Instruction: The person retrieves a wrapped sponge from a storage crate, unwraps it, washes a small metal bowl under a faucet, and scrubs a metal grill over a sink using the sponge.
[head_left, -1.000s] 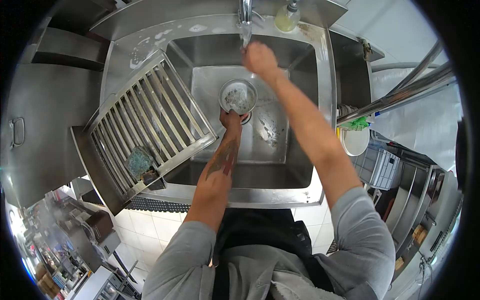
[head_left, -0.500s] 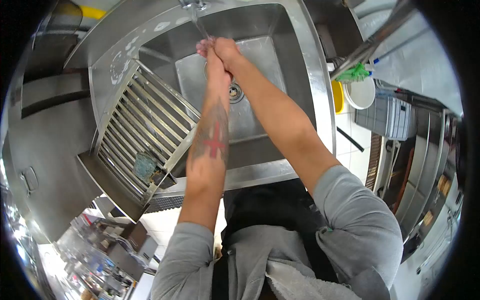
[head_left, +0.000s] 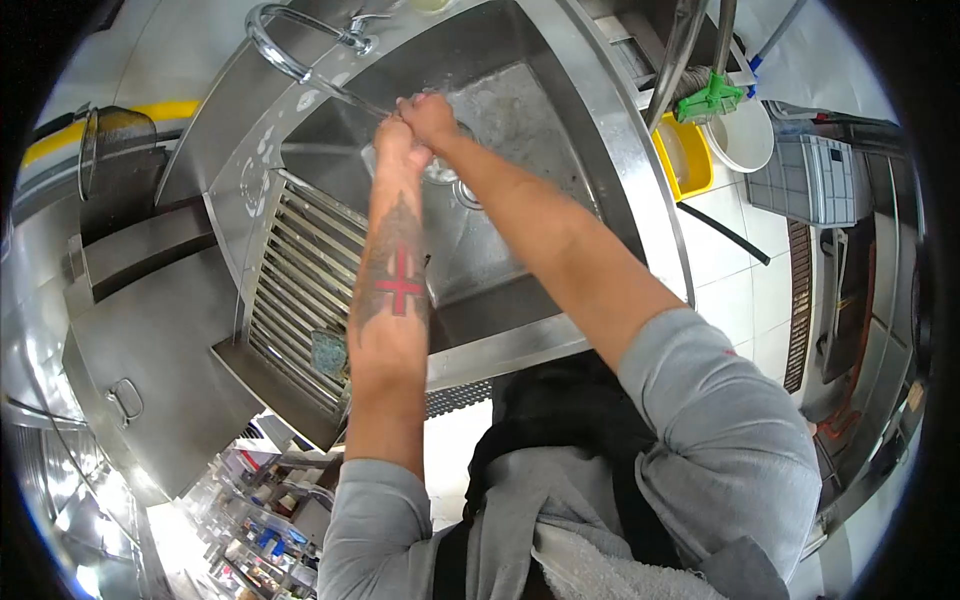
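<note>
My left hand (head_left: 396,142) and my right hand (head_left: 430,118) are pressed together over the deep metal sink (head_left: 480,300). Both have curled fingers, and the right overlaps the left near its knuckles. No object shows in either, though the palms are hidden. A thin stream of water (head_left: 350,98) from the curved chrome faucet (head_left: 275,60) reaches my hands. White, foamy water (head_left: 505,105) spreads over the sink floor behind them, and the round drain (head_left: 467,195) lies below my wrists.
Left of the sink, a slatted metal rack (head_left: 295,290) leans, with a greenish scouring pad (head_left: 328,352) on it. To the right are a yellow bucket (head_left: 708,180), a white bucket (head_left: 762,150), a green tool head (head_left: 710,98) and a grey crate (head_left: 815,180).
My view has shifted, bringing the faucet's curved spout into sight. My hands have moved slightly left in view and stay together, fingers more curled. Foamy water now covers more of the sink floor.
</note>
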